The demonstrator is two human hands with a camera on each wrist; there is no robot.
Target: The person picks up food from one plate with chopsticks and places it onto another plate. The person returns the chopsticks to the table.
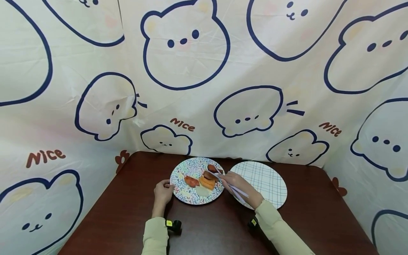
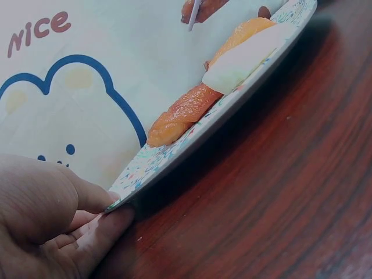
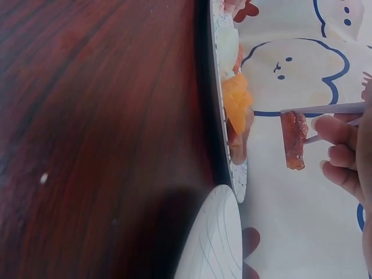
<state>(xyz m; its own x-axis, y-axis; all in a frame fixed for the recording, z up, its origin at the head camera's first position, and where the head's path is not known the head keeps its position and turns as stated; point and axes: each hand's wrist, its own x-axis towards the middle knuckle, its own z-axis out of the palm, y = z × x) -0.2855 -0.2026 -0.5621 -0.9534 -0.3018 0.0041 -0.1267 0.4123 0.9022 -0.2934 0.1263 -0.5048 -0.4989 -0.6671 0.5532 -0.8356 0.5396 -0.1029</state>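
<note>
My left hand (image 1: 163, 194) pinches the left rim of a speckled round plate (image 1: 185, 197) between thumb and fingers. In my right hand (image 1: 243, 187) is a pair of pale purple chopsticks (image 1: 238, 193), reaching over that plate's right side. Between their tips they grip a brown, glazed piece of food (image 3: 294, 142), raised above the plate in the right wrist view. On the plate lie a reddish-brown glazed piece (image 2: 186, 113), an orange piece (image 1: 207, 183), a pale whitish slice (image 1: 203, 191) and another brown piece (image 3: 240, 145). The exact kinds of food are unclear.
A white plate with a thin grid pattern (image 1: 267, 180) lies to the right, partly behind my right forearm. Both plates rest on a dark brown wooden table (image 1: 127, 212). A cartoon-printed curtain (image 1: 204, 106) hangs directly behind the table.
</note>
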